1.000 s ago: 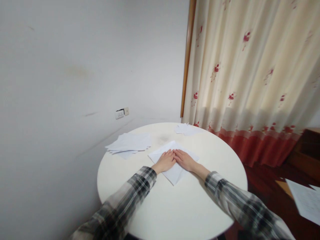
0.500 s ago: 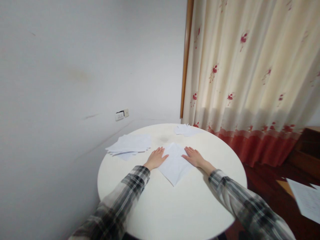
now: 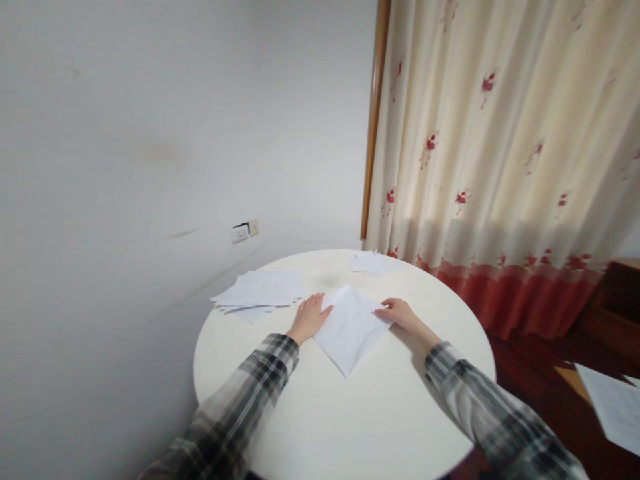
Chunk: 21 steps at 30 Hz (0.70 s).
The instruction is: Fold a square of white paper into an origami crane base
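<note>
A creased white sheet of paper (image 3: pixel 349 333) lies turned cornerwise on the round white table, one corner pointing toward me. My left hand (image 3: pixel 309 317) rests flat over its left corner, fingers stretched out and thumb on the paper. At the opposite corner, my right hand (image 3: pixel 399 313) has its fingers curled around the edge, with thumb and fingertips closed on the paper. That corner looks slightly raised, though the fingertips are partly hidden.
A stack of white papers (image 3: pixel 260 288) sits at the table's left. Smaller paper pieces (image 3: pixel 371 263) lie near the far edge. The white table (image 3: pixel 350 427) stands close to the wall and a curtain (image 3: pixel 500 167). Written sheets (image 3: pixel 613 407) show at lower right.
My right hand has gone from lying flat to gripping the paper's right corner, shifting slightly right. My left hand stays on the left corner.
</note>
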Motion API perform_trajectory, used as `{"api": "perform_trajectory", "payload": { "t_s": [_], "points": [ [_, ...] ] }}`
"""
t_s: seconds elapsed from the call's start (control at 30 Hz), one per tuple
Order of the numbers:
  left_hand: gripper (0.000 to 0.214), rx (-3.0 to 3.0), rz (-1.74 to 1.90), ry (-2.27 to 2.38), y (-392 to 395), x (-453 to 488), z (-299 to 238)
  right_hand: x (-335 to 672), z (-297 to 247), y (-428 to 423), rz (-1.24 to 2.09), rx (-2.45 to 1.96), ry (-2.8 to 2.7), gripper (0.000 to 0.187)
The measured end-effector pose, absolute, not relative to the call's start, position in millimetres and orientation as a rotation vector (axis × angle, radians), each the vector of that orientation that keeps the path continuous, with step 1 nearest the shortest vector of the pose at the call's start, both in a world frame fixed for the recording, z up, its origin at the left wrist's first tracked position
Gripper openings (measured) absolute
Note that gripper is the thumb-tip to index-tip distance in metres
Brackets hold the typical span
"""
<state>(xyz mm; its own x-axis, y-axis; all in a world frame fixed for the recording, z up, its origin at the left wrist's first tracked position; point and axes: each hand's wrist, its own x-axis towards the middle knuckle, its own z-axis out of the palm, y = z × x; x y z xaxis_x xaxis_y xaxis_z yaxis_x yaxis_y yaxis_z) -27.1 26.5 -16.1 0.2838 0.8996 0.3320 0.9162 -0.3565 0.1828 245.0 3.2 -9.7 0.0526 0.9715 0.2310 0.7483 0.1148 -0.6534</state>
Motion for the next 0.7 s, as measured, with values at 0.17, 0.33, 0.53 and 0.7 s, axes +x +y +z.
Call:
{"api": "perform_trajectory", "payload": {
  "t_s": [0.17,0.33,0.53,0.7],
  "points": [
    [0.049,-2.311,-0.784,-1.794,30,-29,-15,245,-14,3,0.693,-1.549,-1.548,0.022],
    [0.047,-2.194,-1.021,-1.813,29,-29,-9,249,0,-2,0.366,-1.532,-1.330,0.023],
    [0.039,-2.178,-1.597,-1.877,41,-32,-14,250,22,-23,-0.262,-1.096,-1.194,0.025],
    [0.026,-1.930,-2.279,-2.062,51,-35,-13,236,15,-27,-0.476,-0.844,-1.717,0.024]
  ]
}}
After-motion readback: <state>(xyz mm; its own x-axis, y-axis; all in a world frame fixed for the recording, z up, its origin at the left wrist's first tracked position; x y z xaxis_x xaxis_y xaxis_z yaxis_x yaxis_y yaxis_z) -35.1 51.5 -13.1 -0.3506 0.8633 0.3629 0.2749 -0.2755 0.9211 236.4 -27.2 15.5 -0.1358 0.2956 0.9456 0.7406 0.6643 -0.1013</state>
